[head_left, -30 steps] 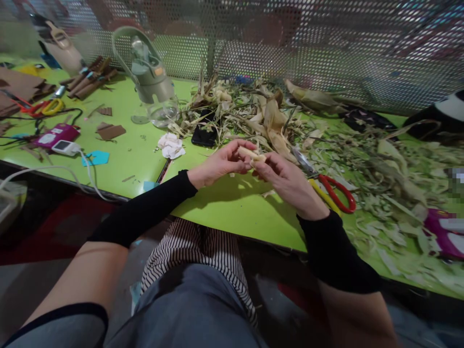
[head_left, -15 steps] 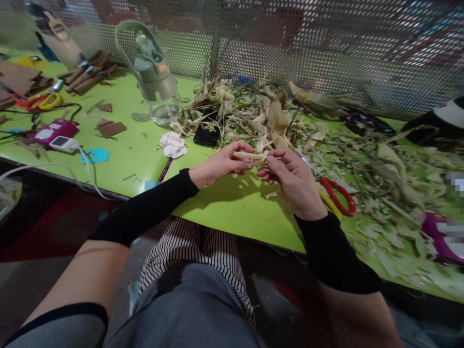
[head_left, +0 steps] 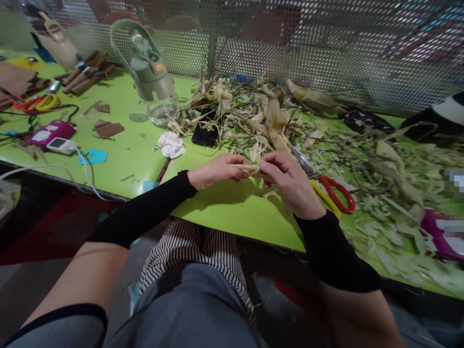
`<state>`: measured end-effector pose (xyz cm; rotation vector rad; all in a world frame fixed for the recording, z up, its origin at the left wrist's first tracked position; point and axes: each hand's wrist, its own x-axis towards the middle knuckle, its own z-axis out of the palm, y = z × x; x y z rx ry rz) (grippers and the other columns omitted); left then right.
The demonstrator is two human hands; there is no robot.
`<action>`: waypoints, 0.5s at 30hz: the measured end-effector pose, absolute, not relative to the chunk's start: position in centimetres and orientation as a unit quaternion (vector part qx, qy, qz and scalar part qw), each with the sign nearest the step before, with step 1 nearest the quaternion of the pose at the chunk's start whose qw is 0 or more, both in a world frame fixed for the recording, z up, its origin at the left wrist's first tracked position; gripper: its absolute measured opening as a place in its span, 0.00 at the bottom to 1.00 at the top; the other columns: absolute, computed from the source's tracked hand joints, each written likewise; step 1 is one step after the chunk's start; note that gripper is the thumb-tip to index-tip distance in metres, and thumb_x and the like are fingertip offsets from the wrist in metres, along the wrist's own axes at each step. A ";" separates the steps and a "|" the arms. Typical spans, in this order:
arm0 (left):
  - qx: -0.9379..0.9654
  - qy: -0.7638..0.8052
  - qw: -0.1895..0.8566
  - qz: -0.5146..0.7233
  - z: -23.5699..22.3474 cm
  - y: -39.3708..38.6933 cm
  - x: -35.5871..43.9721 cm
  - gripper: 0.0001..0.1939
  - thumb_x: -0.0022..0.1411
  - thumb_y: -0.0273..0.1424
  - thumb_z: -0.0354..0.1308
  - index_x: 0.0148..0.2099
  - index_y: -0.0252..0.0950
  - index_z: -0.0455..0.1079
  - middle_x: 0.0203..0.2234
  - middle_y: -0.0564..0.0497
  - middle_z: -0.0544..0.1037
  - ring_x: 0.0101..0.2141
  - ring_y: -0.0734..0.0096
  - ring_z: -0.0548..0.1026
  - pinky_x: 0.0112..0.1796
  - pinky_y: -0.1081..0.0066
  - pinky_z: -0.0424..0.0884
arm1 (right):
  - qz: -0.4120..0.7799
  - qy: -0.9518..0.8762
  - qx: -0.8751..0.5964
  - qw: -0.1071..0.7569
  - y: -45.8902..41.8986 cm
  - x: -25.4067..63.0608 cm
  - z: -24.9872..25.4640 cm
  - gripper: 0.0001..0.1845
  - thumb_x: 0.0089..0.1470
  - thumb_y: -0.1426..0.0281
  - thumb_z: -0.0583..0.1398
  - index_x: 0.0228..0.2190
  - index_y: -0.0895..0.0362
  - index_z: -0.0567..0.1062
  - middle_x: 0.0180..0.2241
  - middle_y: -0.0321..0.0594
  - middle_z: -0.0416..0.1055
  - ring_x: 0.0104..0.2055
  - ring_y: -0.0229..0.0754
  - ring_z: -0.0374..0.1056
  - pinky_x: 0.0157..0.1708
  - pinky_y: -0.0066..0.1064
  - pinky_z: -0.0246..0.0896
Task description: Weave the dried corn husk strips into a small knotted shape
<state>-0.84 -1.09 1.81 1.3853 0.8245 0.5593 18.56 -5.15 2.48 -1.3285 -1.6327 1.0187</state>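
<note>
Just above the front of the green table, my left hand (head_left: pixel 221 170) pinches one end of a pale strip of dried corn husk (head_left: pixel 250 167). My right hand (head_left: pixel 284 180) grips the strip's other end, where it looks folded or knotted; the fingers partly hide it. Beyond my hands lies a heap of dried husks and scraps (head_left: pixel 268 116). Scissors with red and yellow handles (head_left: pixel 335 195) rest beside my right wrist, their blades pointing toward the heap. A small husk scrap (head_left: pixel 270 194) lies on the table below my right hand.
A black phone (head_left: pixel 205 133) lies at the heap's left edge, near a crumpled tissue (head_left: pixel 171 144) and a green-lidded bottle (head_left: pixel 152 82). Farther left are a purple box (head_left: pixel 52 134) with cables and brown rolls (head_left: pixel 89 72). A perforated metal screen (head_left: pixel 308 53) borders the back.
My left hand has turned over so its back faces up more, and the husk strip has dropped slightly. My right hand has shifted a little left along it. The view has moved slightly.
</note>
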 end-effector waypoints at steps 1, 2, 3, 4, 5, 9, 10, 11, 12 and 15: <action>0.614 0.366 0.656 0.242 1.8 -1.1 -0.9 0.05 0.57 0.22 0.62 0.31 0.33 0.69 0.26 0.56 0.71 0.30 0.77 0.68 0.36 0.72 0.65 | 0.383 -0.644 -0.527 0.402 -5.2 18.4 2.4 0.12 0.61 0.60 0.65 0.30 0.53 0.72 0.23 0.30 0.65 0.23 0.35 0.60 0.23 0.29 0.55; 0.615 0.367 0.656 0.239 1.8 -1.2 -0.8 0.06 0.57 0.21 0.62 0.31 0.33 0.69 0.26 0.56 0.71 0.30 0.77 0.68 0.36 0.72 0.65 | 0.365 -0.644 -0.530 0.414 -5.3 18.2 2.2 0.12 0.62 0.61 0.64 0.29 0.52 0.71 0.23 0.30 0.64 0.23 0.35 0.59 0.23 0.30 0.54; 0.614 0.366 0.658 0.238 1.8 -1.3 -0.8 0.06 0.57 0.20 0.62 0.31 0.33 0.69 0.27 0.56 0.71 0.29 0.77 0.69 0.36 0.72 0.65 | 0.348 -0.642 -0.534 0.427 -5.3 18.0 2.0 0.11 0.62 0.62 0.63 0.29 0.52 0.70 0.23 0.30 0.63 0.23 0.35 0.58 0.23 0.30 0.54; 0.612 0.361 0.662 0.239 1.8 -1.3 -0.7 0.05 0.57 0.19 0.61 0.32 0.33 0.69 0.27 0.56 0.71 0.30 0.77 0.69 0.36 0.72 0.65 | 0.328 -0.638 -0.539 0.441 -5.2 17.9 1.7 0.11 0.63 0.63 0.62 0.29 0.52 0.69 0.24 0.30 0.63 0.23 0.35 0.58 0.23 0.31 0.54; 0.611 0.354 0.666 0.239 1.8 -1.4 -0.7 0.05 0.57 0.18 0.60 0.33 0.32 0.70 0.28 0.55 0.72 0.30 0.77 0.69 0.36 0.72 0.65 | 0.307 -0.634 -0.545 0.455 -5.1 17.8 1.4 0.11 0.64 0.64 0.61 0.29 0.51 0.68 0.25 0.30 0.62 0.24 0.36 0.58 0.24 0.31 0.54; 0.613 0.323 0.684 0.228 1.5 -1.6 -0.4 0.05 0.58 0.18 0.59 0.36 0.31 0.71 0.31 0.54 0.74 0.31 0.78 0.70 0.38 0.72 0.66 | 0.225 -0.610 -0.561 0.512 -4.5 18.0 0.4 0.13 0.66 0.65 0.58 0.29 0.51 0.64 0.27 0.31 0.60 0.27 0.37 0.58 0.28 0.32 0.56; 0.615 0.312 0.688 0.224 1.5 -1.7 -0.4 0.05 0.58 0.18 0.60 0.36 0.31 0.71 0.32 0.53 0.75 0.32 0.79 0.70 0.39 0.71 0.67 | 0.215 -0.607 -0.562 0.519 -4.3 18.1 0.2 0.13 0.67 0.64 0.58 0.29 0.51 0.63 0.27 0.31 0.60 0.28 0.38 0.58 0.29 0.33 0.56; 0.618 0.300 0.692 0.222 1.4 -1.7 -0.4 0.04 0.59 0.19 0.61 0.36 0.31 0.71 0.33 0.53 0.75 0.32 0.79 0.70 0.40 0.71 0.67 | 0.207 -0.605 -0.562 0.525 -4.2 18.2 0.1 0.14 0.68 0.63 0.57 0.30 0.51 0.63 0.28 0.31 0.60 0.29 0.38 0.59 0.29 0.33 0.57; 0.624 0.284 0.694 0.222 1.3 -1.7 -0.4 0.04 0.59 0.20 0.61 0.36 0.31 0.71 0.33 0.53 0.75 0.32 0.79 0.70 0.41 0.71 0.67 | 0.196 -0.606 -0.562 0.528 -4.1 18.3 0.0 0.14 0.68 0.62 0.57 0.30 0.51 0.63 0.28 0.31 0.60 0.29 0.38 0.60 0.30 0.34 0.58; 0.644 0.240 0.686 0.240 1.2 -1.7 -0.4 0.05 0.62 0.26 0.64 0.36 0.33 0.70 0.30 0.56 0.72 0.32 0.79 0.69 0.39 0.71 0.65 | 0.154 -0.619 -0.561 0.527 -4.2 18.3 0.0 0.14 0.69 0.59 0.57 0.32 0.50 0.64 0.29 0.32 0.61 0.30 0.39 0.62 0.32 0.35 0.60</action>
